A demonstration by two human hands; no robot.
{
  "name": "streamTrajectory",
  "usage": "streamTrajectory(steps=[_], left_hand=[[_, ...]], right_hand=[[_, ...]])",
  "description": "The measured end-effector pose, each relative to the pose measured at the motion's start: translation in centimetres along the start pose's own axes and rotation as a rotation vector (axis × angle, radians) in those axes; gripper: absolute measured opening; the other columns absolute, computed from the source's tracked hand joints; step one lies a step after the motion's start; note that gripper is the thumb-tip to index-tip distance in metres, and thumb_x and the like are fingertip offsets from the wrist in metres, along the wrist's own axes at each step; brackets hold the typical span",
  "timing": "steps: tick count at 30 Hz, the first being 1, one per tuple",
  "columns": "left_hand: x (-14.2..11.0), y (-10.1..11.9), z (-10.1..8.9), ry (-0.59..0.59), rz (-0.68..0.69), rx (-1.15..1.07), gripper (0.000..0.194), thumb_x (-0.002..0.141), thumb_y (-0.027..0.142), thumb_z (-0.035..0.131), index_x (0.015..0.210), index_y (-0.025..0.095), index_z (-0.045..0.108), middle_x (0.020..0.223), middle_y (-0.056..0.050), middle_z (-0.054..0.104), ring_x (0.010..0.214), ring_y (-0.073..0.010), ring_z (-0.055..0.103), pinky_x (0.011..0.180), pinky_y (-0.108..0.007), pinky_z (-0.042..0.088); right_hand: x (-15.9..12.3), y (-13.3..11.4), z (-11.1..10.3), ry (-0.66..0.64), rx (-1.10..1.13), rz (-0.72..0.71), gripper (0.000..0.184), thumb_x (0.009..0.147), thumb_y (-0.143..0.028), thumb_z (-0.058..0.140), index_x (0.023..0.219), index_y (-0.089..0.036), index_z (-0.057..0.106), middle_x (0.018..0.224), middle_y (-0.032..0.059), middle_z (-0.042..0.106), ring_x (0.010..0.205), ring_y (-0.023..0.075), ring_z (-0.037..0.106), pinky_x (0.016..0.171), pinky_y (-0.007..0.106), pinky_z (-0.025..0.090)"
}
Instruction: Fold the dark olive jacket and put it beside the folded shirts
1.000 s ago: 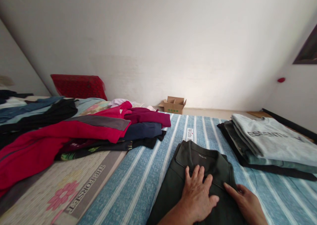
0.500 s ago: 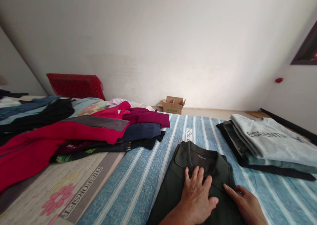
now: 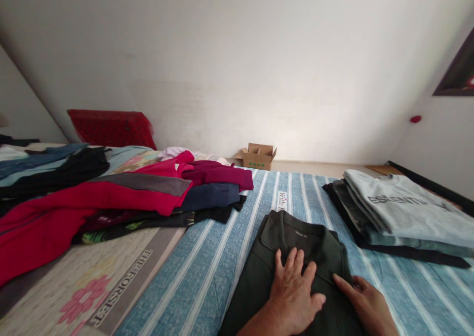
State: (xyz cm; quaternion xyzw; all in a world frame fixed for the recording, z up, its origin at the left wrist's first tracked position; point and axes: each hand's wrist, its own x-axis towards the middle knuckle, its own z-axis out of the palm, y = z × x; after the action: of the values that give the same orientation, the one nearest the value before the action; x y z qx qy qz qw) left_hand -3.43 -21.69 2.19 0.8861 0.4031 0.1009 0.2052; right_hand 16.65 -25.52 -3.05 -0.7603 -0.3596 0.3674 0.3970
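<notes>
A dark green collared shirt (image 3: 296, 237) lies folded on the blue striped bedsheet (image 3: 207, 272), collar pointing away from me. My left hand (image 3: 294, 289) rests flat on its middle, fingers spread toward the collar. Beside it on the shirt's right part lies my right hand (image 3: 365, 304), fingers stretched out, index finger pointing left toward the other hand. Neither hand holds anything.
A folded stack topped by a grey printed sweatshirt (image 3: 403, 207) sits at the right. A loose heap of red, maroon, navy and black clothes (image 3: 122, 193) covers the left. A red pillow (image 3: 109, 128) leans on the wall; a small cardboard box (image 3: 258, 156) stands on the floor beyond.
Both hands stay flat on the shirt, almost unmoved. The view has shifted very slightly to the right.
</notes>
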Motion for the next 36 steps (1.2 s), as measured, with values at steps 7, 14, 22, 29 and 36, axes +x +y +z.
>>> streamTrajectory(steps=[7, 14, 22, 29, 36], left_hand=[[0.0, 0.0, 0.0, 0.013, 0.008, -0.034, 0.062, 0.088, 0.061, 0.034, 0.138, 0.025, 0.037, 0.151, -0.011, 0.024, 0.141, -0.0259, 0.009, 0.111, -0.058, 0.001], [0.1, 0.0, 0.1, 0.023, 0.003, -0.024, 0.067, 0.085, 0.066, 0.033, 0.138, 0.025, 0.037, 0.150, -0.012, 0.025, 0.141, -0.0261, 0.009, 0.110, -0.058, 0.000], [0.2, 0.2, -0.2, 0.021, 0.007, -0.022, 0.063, 0.088, 0.061, 0.034, 0.138, 0.024, 0.037, 0.150, -0.013, 0.025, 0.141, -0.0255, 0.010, 0.110, -0.058, 0.000], [0.2, 0.3, 0.0, 0.032, 0.003, 0.008, 0.062, 0.087, 0.060, 0.036, 0.138, 0.025, 0.038, 0.150, -0.012, 0.026, 0.140, -0.0258, 0.011, 0.110, -0.058, 0.001], [0.8, -0.2, 0.7, 0.064, 0.009, 0.092, 0.061, 0.086, 0.061, 0.036, 0.137, 0.026, 0.040, 0.149, -0.012, 0.029, 0.139, -0.0261, 0.017, 0.110, -0.059, 0.005]], right_hand=[[0.2, 0.3, -0.1, 0.004, -0.045, -0.008, 0.048, 0.064, -0.067, 0.060, 0.065, -0.019, 0.054, 0.051, -0.0026, 0.053, 0.055, 0.0164, 0.052, 0.051, 0.026, 0.040], [-0.2, -0.6, -0.3, 0.001, -0.040, -0.014, 0.050, 0.065, -0.067, 0.060, 0.071, -0.017, 0.057, 0.056, 0.0001, 0.059, 0.061, 0.0191, 0.057, 0.054, 0.026, 0.042], [-0.6, -0.9, -0.2, 0.035, -0.049, -0.056, 0.046, 0.065, -0.065, 0.061, 0.064, -0.019, 0.056, 0.053, -0.0010, 0.057, 0.054, 0.0169, 0.055, 0.050, 0.026, 0.039], [-0.8, -1.4, -0.3, 0.064, -0.031, -0.071, 0.044, 0.066, -0.060, 0.062, 0.072, -0.016, 0.061, 0.060, 0.0029, 0.064, 0.060, 0.0207, 0.060, 0.053, 0.028, 0.042], [-0.4, -1.1, -0.1, 0.051, 0.043, -0.031, 0.057, 0.065, -0.062, 0.062, 0.094, -0.014, 0.060, 0.067, 0.0041, 0.068, 0.068, 0.0250, 0.066, 0.056, 0.030, 0.047]])
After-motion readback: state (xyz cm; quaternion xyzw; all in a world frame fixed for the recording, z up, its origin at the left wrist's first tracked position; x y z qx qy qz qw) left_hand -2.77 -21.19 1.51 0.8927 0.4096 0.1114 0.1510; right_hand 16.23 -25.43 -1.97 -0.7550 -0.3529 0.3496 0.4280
